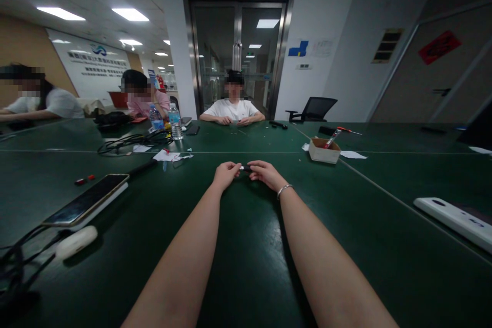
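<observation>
Between my hands is a small dark object with a shiny silver end (245,168), just above the green table (246,246). My left hand (226,174) pinches its silver end between thumb and fingers. From the other side, my right hand (266,174) has its thumb and fingertips closed on the dark end; a silver bracelet is round that wrist. What exactly the object is, I cannot make out at this size.
On the left lie a phone (90,200), a white rounded device (77,242) and black cables. Two bottles (175,122) stand farther back. A small box (324,151) is at right, a white device (455,219) nearer. Several people sit around the table.
</observation>
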Available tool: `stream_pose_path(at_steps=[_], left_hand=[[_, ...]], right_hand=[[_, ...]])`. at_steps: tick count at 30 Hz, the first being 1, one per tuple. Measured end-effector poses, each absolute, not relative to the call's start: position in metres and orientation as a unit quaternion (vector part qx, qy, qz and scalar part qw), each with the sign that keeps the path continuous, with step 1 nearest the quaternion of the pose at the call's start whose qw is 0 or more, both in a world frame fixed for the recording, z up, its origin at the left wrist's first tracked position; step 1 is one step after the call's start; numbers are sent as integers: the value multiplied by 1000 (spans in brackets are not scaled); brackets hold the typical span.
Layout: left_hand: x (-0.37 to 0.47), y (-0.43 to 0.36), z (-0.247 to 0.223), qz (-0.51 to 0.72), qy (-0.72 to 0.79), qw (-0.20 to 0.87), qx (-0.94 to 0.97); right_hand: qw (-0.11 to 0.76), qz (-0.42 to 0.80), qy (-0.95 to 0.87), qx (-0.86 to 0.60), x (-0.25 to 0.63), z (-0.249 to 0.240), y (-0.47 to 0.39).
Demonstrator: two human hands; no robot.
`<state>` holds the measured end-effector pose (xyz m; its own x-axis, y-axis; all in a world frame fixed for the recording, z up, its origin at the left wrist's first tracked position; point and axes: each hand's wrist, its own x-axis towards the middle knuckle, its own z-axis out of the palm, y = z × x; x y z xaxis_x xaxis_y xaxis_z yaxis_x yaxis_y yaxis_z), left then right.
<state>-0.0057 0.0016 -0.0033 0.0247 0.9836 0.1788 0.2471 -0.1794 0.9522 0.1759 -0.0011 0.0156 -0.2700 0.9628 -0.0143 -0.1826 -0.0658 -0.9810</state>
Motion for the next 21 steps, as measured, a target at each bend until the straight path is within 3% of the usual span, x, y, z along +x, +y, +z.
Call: stream_pose_path(at_steps=[8,15,21], left_hand=[[-5,0,0,524,463,402,591],[-6,4,-2,482,494,407,598],[-6,4,-6,497,478,341,639]], right_hand=[[474,619,-495,-384,177,12,3],[469,615,-501,-387,177,12,2],[472,617,-494,-390,176,13,2]])
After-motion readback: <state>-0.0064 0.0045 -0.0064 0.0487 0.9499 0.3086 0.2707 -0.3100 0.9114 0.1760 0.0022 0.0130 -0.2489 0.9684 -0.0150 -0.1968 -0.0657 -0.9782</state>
